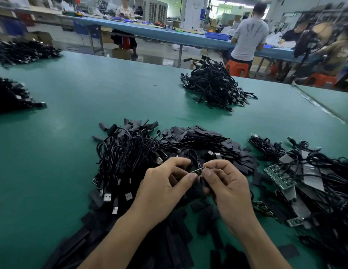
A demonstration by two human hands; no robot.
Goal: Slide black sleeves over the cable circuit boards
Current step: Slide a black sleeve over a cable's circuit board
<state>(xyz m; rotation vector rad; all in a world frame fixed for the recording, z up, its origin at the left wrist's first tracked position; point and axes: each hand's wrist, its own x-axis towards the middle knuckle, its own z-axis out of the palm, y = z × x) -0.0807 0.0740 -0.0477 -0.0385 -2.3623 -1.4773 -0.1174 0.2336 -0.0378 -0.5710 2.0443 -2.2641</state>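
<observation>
On the green table [52,152], a small circuit board [197,172] is pinched by the left hand [163,189] and right hand [229,189] above flat black sleeves [208,140]; coiled cables [126,152] lie left.

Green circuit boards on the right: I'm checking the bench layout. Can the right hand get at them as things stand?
Probably yes. The green circuit boards lie uncovered just beside the right hand, with only flat black sleeves between. But its grip is busy pinching a small board with the left hand.
</observation>
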